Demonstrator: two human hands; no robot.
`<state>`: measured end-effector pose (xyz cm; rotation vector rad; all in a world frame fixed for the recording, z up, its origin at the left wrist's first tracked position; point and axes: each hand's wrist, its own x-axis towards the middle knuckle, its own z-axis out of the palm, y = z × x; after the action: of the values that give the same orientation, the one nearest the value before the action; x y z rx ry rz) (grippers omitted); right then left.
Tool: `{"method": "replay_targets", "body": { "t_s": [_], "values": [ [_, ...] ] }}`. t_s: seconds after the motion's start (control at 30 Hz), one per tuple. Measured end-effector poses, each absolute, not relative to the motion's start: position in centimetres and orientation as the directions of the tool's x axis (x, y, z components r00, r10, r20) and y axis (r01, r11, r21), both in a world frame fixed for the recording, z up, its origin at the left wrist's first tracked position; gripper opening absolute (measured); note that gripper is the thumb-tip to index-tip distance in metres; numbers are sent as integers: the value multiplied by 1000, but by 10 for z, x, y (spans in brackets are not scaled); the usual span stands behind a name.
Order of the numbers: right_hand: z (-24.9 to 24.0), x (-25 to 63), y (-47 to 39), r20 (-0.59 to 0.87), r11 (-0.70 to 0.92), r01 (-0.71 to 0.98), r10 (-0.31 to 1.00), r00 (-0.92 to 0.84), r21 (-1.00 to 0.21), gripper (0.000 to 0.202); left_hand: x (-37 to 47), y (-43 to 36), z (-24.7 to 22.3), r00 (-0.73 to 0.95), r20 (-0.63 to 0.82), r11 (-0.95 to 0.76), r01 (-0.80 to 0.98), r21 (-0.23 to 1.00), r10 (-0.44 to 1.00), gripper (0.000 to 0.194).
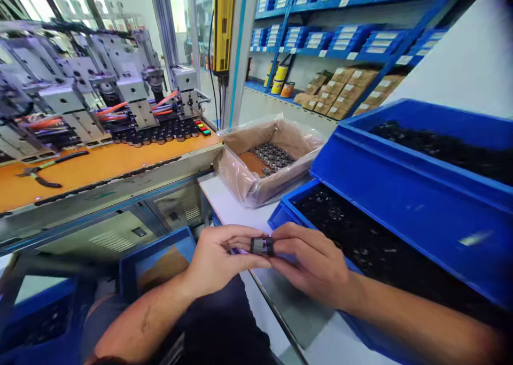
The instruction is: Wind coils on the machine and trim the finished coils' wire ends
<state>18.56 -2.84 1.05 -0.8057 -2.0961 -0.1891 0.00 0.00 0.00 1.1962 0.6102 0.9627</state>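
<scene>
Between my two hands is a small cylindrical part (259, 246), grey with black ends, lying sideways. My left hand (216, 259) pinches its left side between thumb and fingers. From the other side, the fingertips of my right hand (310, 263) close on the black right end of the same part. Whether that end is a separate piece cannot be made out. Both hands are above the edge of a white table (224, 194). Right beside my right hand is a blue bin (286, 212) full of small black parts.
Another blue bin (385, 194) of black parts sits higher on the right. Behind my hands stands a plastic-lined carton (276, 191) holding small metallic parts. Pliers (42, 170) lie on the orange bench (120, 164) before a machine (132, 90). A blue crate (128, 269) is low at left.
</scene>
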Motion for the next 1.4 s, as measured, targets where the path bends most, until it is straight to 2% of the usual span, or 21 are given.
{"method": "replay_targets", "body": {
  "t_s": [0.1, 0.2, 0.37, 0.53, 0.77, 0.9, 0.97, 1.03, 1.1, 1.17, 1.2, 1.27, 1.4],
  "values": [
    [8, 188, -32, 786, 788, 608, 436, -438, -99, 9, 7, 0, 0, 517, 73, 134, -352, 926, 853, 40],
    [9, 191, -34, 781, 790, 602, 447, -436, -116, 3, 8, 0, 1, 508, 70, 158, -392, 906, 858, 41],
    [11, 195, -33, 751, 760, 628, 510, -420, -166, 18, 6, -1, 1, 462, 75, 139, -412, 900, 884, 40],
    [9, 198, -32, 754, 770, 630, 471, -458, -98, 13, 5, -1, -1, 493, 83, 180, -461, 869, 866, 41],
    [11, 200, -33, 745, 807, 590, 407, -528, -23, 18, 8, -6, -2, 494, 93, 169, -461, 871, 865, 41],
    [12, 198, -33, 752, 822, 566, 339, -566, 55, 23, 18, -17, -10, 349, 155, 30, -471, 881, 924, 38],
    [12, 197, -34, 748, 827, 562, 362, -556, 18, 24, 18, -17, -12, 300, 245, -108, -409, 906, 922, 42],
    [12, 195, -36, 765, 825, 559, 411, -496, -80, 27, 12, -13, -9, 278, 416, -354, -246, 902, 866, 45],
    [12, 193, -39, 766, 816, 551, 465, -443, -176, 32, 5, -6, -4, 297, 606, -618, -64, 783, 738, 39],
    [13, 192, -41, 739, 809, 539, 509, -441, -235, 33, -2, 0, 0, 334, 718, -769, 30, 639, 610, 28],
    [13, 192, -42, 724, 809, 532, 522, -451, -251, 32, -4, 1, 1, 343, 741, -797, 40, 602, 577, 25],
    [14, 192, -42, 702, 809, 525, 535, -469, -266, 31, -4, 1, 1, 338, 742, -798, 46, 601, 579, 22],
    [12, 193, -40, 730, 816, 547, 487, -479, -186, 29, 3, -4, -8, 294, 618, -647, -2, 763, 729, 33]
  ]
}}
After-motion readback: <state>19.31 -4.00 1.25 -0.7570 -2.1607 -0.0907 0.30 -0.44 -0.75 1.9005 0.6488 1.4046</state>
